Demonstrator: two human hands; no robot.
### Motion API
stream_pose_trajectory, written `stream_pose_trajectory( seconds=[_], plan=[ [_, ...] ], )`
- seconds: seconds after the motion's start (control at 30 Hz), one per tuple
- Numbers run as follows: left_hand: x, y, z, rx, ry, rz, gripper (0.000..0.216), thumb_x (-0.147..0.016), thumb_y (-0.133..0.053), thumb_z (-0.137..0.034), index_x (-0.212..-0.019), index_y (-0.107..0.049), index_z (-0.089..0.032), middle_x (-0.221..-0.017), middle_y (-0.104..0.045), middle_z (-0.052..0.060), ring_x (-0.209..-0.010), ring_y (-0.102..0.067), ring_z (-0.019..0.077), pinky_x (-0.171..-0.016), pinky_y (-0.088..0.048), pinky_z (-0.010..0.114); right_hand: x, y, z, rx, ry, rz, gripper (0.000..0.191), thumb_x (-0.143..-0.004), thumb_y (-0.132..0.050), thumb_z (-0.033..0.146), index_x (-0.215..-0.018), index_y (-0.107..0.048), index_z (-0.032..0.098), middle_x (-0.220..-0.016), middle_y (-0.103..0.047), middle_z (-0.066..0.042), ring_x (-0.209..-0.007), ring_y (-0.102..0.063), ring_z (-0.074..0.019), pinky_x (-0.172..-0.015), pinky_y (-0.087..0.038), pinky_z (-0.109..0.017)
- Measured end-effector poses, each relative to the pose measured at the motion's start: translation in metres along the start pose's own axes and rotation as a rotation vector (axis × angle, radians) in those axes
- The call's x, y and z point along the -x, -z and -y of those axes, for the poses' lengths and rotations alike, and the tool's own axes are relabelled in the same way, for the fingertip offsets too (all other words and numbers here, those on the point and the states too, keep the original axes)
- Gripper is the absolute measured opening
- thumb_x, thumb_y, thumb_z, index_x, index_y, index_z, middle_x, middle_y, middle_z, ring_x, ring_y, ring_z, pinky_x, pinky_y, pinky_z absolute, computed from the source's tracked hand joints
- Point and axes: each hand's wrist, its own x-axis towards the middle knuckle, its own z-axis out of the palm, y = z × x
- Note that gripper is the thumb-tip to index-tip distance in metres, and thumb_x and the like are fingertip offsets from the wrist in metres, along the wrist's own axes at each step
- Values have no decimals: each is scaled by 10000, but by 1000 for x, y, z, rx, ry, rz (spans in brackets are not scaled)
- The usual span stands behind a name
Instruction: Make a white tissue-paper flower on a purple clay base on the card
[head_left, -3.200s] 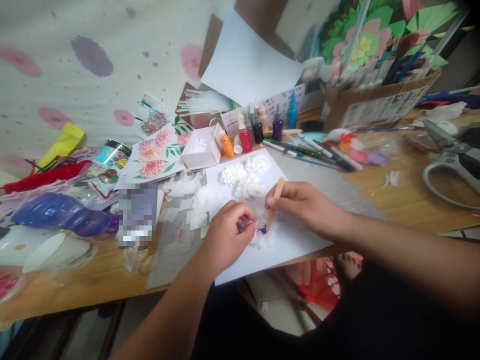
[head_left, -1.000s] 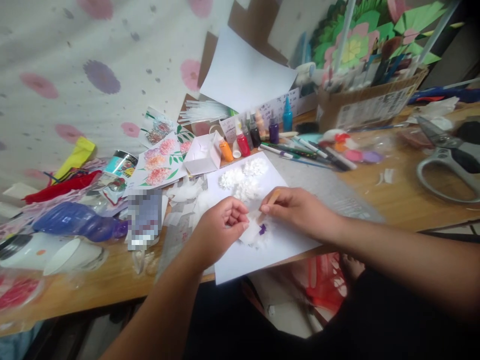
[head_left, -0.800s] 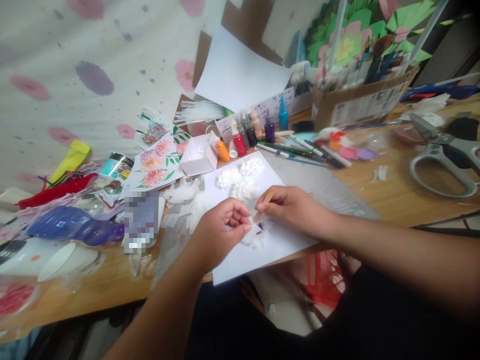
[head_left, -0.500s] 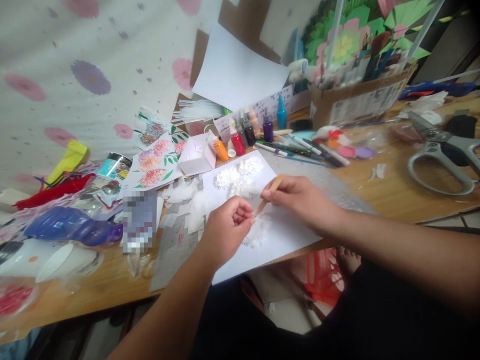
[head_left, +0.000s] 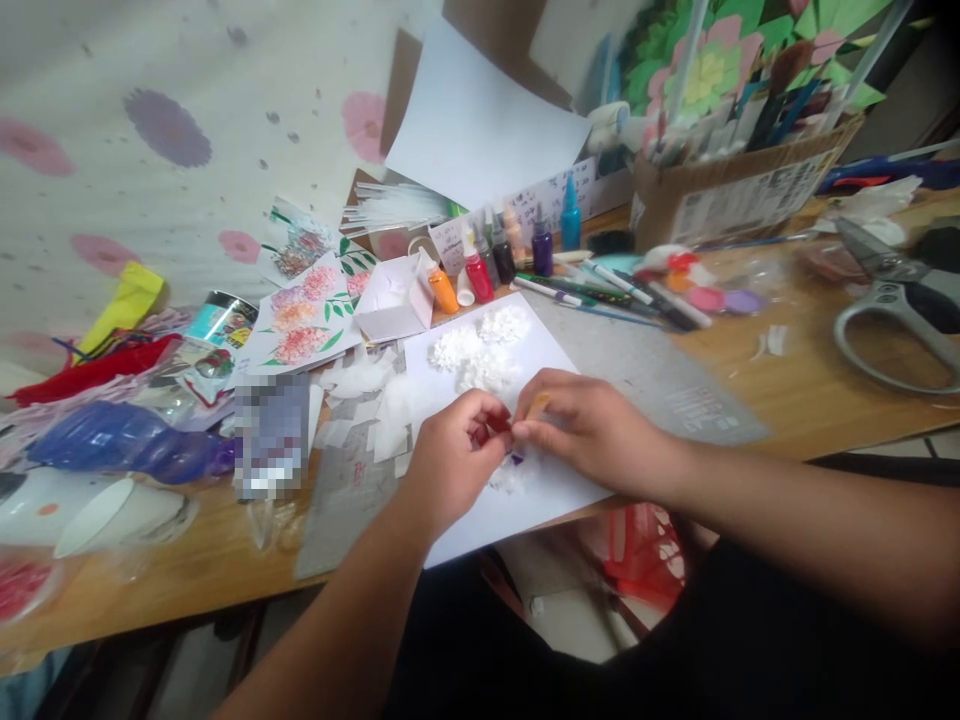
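Observation:
My left hand [head_left: 461, 445] is closed in a pinch over a white paper sheet [head_left: 540, 345], its fingertips meeting those of my right hand. Whatever lies between the left fingertips is too small to make out. Curled round a wooden stick [head_left: 538, 403], my right hand [head_left: 600, 430] shows only a short part of it; the rest is hidden by the fingers. Above the hands on the sheet sit white ruffled paper flower clusters [head_left: 486, 368]. Another white cluster [head_left: 512, 476], with a small purple patch, lies partly under my fingers.
Cut white paper pieces [head_left: 367, 380] lie to the left on a grey mat [head_left: 330, 530]. Small paint bottles [head_left: 477, 270] and pens [head_left: 592, 295] stand or lie behind the sheet. Large scissors [head_left: 892, 320] are at right, near a cardboard box [head_left: 742, 200] of brushes. A flower picture [head_left: 304, 325] leans at left.
My right hand has moved down and left to meet my left hand, and the stick has turned so less of it shows. A purple patch now shows below the fingers.

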Motion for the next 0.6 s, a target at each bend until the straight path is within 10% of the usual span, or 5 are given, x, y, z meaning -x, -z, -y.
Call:
stream_pose_trajectory(
  seconds=[0.6],
  plan=[
    [14, 0, 14, -150, -175, -96, 137, -738, -610, -130, -848, -572, -202, -881, -521, -3, -775, -502, 116, -723, -427, 244, -5, 9, -2, -199, -208, 19, 249, -834, -569, 382, -700, -601, 175, -748, -623, -26, -728, -593, -167, -688, -449, -287]
  ],
)
